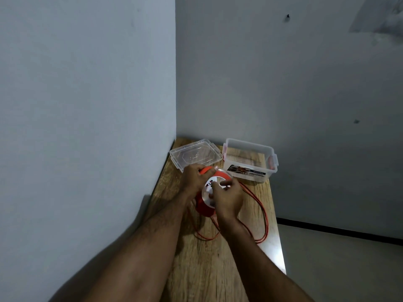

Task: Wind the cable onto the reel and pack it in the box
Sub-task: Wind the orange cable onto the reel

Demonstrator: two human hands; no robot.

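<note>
An orange cable reel (pixel 205 209) with a white socket face stands tilted on the wooden table (pixel 209 269). My left hand (pixel 194 178) grips the reel's orange handle at its top. My right hand (pixel 229 199) rests on the white face with its fingers closed on the small winding knob. Loose orange cable (pixel 262 216) loops over the table to the right of the reel and in front of it. The clear plastic box (pixel 250 160) stands empty behind the reel to the right. Its clear lid (pixel 196 154) lies beside it on the left.
The narrow table sits in a corner, with a grey wall along its left edge and another behind it. The table's right edge drops to a light floor (pixel 349 269) with a dark skirting line.
</note>
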